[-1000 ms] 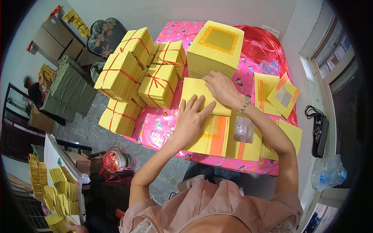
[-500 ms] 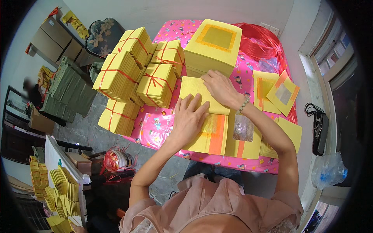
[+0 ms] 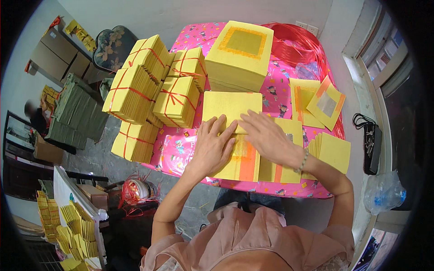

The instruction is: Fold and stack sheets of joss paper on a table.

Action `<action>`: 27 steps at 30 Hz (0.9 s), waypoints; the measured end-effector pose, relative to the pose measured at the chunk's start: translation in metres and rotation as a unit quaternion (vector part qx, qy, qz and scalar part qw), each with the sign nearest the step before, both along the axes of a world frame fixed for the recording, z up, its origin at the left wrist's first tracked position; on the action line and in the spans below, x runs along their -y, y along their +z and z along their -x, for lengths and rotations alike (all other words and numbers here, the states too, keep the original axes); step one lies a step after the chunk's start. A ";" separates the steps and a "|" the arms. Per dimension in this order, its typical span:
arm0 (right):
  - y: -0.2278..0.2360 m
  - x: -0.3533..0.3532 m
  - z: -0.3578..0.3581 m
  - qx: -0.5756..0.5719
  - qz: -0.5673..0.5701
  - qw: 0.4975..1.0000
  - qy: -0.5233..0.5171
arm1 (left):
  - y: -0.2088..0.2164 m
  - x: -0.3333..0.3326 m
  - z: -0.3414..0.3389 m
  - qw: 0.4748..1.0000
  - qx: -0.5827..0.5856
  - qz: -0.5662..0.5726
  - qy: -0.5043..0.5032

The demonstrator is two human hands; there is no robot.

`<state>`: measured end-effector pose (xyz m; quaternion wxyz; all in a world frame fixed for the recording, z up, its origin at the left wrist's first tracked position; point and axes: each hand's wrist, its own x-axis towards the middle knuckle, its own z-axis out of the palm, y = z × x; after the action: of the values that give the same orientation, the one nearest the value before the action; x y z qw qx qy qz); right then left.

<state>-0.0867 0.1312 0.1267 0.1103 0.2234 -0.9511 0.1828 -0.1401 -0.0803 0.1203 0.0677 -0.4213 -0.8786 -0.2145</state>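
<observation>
A yellow paper sheet [image 3: 233, 103] lies on a pile in front of me, its far part folded over toward me. My left hand [image 3: 211, 145] rests flat on its left side near the fold's near edge, fingers spread. Fingers stretched out, my right hand [image 3: 271, 139] lies on the right part of that edge, slightly blurred. Beneath them, a yellow paper with an orange band [image 3: 247, 165] shows, and beside it another yellow sheet [image 3: 279, 170] with a silvery patch, partly covered by my right hand. Just beyond stands a tall stack of yellow paper [image 3: 237, 74].
Yellow paper bundles tied with red string [image 3: 177, 101] fill the table's left side. To the right lie loose yellow sheets [image 3: 305, 107] and a fanned pile of folded papers [image 3: 333, 151]. Red plastic string [image 3: 294, 45] coils at the back right. A person [image 3: 37, 116] is far left.
My right hand has slid from the sheet's far edge toward me, down to the near edge of the fold. My left hand stays on the paper. The view has shifted slightly.
</observation>
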 end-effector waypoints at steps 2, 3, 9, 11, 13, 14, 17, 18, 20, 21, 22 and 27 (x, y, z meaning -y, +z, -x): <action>-0.002 -0.005 -0.011 0.000 -0.011 1.000 0.006 | 0.000 0.000 -0.001 1.000 0.013 0.002 0.007; -0.003 -0.007 -0.015 0.001 -0.021 1.000 0.017 | 0.000 0.000 -0.002 1.000 0.012 0.002 0.004; -0.007 -0.016 -0.015 -0.062 0.001 0.998 -0.013 | 0.000 0.000 -0.004 1.000 0.025 0.002 0.008; -0.002 -0.016 -0.018 -0.044 0.065 0.993 -0.087 | 0.000 0.000 -0.003 1.000 0.026 0.003 0.006; -0.001 -0.017 -0.019 -0.023 0.130 0.979 -0.157 | 0.000 0.000 -0.003 1.000 0.027 -0.001 0.005; -0.002 -0.020 -0.019 0.000 0.165 0.971 -0.170 | 0.000 0.000 -0.003 1.000 0.027 -0.008 0.004; 0.000 -0.022 -0.021 0.082 0.239 0.949 -0.187 | 0.002 0.000 -0.003 0.999 0.034 -0.003 0.007; 0.001 -0.022 -0.021 0.137 0.276 0.934 -0.183 | 0.002 0.000 -0.003 0.999 0.035 -0.001 0.005; -0.010 -0.020 -0.021 0.099 0.314 0.928 -0.173 | 0.002 0.000 -0.003 0.999 0.031 0.000 0.007; -0.010 -0.018 -0.020 0.115 0.341 0.915 -0.183 | 0.002 0.000 -0.002 0.999 0.031 0.001 0.005; -0.011 -0.016 -0.019 0.132 0.367 0.901 -0.192 | 0.002 0.000 -0.002 0.999 0.035 0.000 0.005; -0.016 -0.009 -0.013 0.131 0.390 0.883 -0.224 | 0.001 0.000 -0.003 0.999 0.041 0.002 0.005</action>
<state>-0.0735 0.1403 0.1110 0.1010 -0.0830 -0.8334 0.5370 -0.1375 -0.0805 0.1216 0.0313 -0.4078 -0.8832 -0.2294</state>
